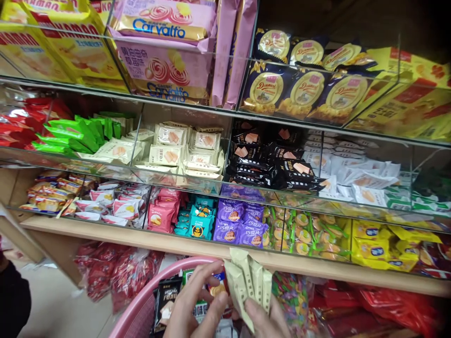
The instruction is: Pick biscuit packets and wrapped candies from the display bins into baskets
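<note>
My right hand (267, 320) grips several slim cream-coloured snack packets (248, 281) in an upright fan, the thumb across their front. Beside it, my left hand (197, 303) has its fingers apart and curved, with nothing seen between them. Both hands are above a pink plastic basket (136, 312). Inside the basket lie a black snack packet (165, 300) and other wrapped snacks, partly hidden by my hands. Similar cream packets (169, 145) are stacked in the middle shelf row.
Clear-fronted shelves hold purple packets (241, 216), black packets (246, 152), pink Carvalfo packs (165, 61) and yellow packs (371, 244). A wooden ledge (116, 237) runs below them. Red bags (130, 277) lie underneath. A dark sleeve (14, 298) shows at left.
</note>
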Action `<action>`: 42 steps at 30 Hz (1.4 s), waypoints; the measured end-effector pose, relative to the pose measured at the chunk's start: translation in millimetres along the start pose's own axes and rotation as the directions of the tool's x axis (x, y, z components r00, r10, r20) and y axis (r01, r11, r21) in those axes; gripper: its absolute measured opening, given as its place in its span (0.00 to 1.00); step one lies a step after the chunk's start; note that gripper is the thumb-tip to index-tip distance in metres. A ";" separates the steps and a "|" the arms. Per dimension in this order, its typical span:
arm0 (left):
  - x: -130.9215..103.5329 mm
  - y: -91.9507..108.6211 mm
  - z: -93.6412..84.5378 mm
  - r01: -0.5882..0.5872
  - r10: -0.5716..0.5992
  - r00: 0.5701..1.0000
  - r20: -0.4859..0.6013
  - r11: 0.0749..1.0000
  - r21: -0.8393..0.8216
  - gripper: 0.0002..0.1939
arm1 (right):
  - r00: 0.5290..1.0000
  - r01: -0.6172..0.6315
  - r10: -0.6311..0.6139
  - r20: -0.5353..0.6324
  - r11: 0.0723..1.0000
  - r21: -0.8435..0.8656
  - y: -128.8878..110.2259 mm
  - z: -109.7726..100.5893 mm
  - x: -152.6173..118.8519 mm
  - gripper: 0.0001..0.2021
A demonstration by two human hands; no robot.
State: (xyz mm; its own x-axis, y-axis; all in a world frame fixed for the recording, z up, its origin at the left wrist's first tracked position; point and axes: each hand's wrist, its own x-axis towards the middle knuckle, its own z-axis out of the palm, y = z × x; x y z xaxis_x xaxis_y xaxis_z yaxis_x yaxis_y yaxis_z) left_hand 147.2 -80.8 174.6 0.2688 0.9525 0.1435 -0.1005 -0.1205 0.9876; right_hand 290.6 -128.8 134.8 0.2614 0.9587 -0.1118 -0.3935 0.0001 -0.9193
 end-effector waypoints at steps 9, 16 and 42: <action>10.2 -16.8 0.3 0.132 -0.078 0.978 0.195 0.951 -0.281 0.34 | 0.988 0.151 -0.151 0.015 0.987 -0.051 -3.0 19.5 4.9 0.40; 11.1 -0.8 -3.3 0.167 -0.134 0.985 0.109 0.903 -0.396 0.31 | 0.984 0.166 -0.165 0.066 0.986 -0.015 -4.0 8.3 4.9 0.39; 0.9 -0.3 -13.9 0.422 -0.275 0.884 0.378 0.817 -0.393 0.31 | 0.922 0.385 -0.191 0.336 0.359 -0.850 -29.3 -1.6 4.3 0.35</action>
State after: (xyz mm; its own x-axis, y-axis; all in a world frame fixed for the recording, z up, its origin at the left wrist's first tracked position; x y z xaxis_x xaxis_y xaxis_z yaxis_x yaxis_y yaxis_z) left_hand 134.2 -75.9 173.6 0.6272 0.7694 -0.1207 -0.3450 0.4134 0.8427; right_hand 304.7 -125.1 160.7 0.0197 0.9797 0.1993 0.7089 0.1269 -0.6938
